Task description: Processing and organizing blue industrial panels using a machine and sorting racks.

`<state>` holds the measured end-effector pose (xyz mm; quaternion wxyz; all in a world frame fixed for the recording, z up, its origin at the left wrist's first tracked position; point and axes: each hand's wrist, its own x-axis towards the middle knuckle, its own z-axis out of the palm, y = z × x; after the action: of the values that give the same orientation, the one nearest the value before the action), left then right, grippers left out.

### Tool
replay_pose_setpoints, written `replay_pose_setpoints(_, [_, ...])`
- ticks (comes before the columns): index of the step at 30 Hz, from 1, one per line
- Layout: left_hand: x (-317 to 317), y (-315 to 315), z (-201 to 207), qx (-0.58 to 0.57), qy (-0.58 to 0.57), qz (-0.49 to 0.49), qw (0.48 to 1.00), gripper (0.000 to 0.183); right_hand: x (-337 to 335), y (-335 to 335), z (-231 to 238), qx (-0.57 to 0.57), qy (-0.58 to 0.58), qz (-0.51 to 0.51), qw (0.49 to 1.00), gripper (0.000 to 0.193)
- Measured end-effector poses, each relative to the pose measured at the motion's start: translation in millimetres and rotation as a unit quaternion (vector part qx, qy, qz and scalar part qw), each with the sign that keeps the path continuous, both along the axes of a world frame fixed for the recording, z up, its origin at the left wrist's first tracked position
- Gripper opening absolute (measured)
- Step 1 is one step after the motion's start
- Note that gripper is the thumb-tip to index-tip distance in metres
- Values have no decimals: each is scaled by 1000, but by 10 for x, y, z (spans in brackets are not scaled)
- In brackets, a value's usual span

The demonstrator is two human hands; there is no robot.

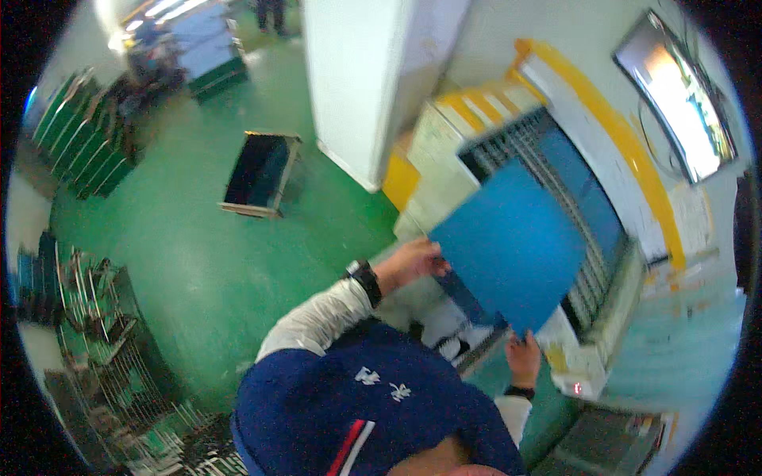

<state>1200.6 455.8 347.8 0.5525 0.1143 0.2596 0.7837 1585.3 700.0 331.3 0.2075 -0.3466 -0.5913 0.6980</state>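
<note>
A large flat blue sheet point(512, 238) slants over the near side of a machine with rows of black rollers point(591, 285). My left hand point(413, 263), with a black watch on its wrist, is closed on the sheet's left corner. At the near corner my right hand point(522, 361) pinches the edge, its fingers partly behind the sheet. Beyond the sheet, another blue surface point(571, 163) shows among the rollers. The sheet hides much of the roller bed.
A yellow-edged white cover point(599, 91) rises behind the rollers. A white pillar point(349, 87) stands at the machine's left. A dark framed cart point(260, 174) is on the green floor. Metal racks point(111, 317) line the left. A screen point(675, 95) hangs at the right.
</note>
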Motion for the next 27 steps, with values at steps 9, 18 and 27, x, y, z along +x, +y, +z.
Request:
replay_pose_setpoints(9, [16,355,156,-54,11,10,998,24,-147,-539,214,-214,170,-109,956,23])
replay_pose_setpoints(18, [-99,592,236,-32,39,5,999,18,-348,-366,138,-284,224,-253,897,17])
replay_pose_setpoints(27, [-527,956,93,-43,47,9,998,17,-236,387,81,-234,232,-308,892,15])
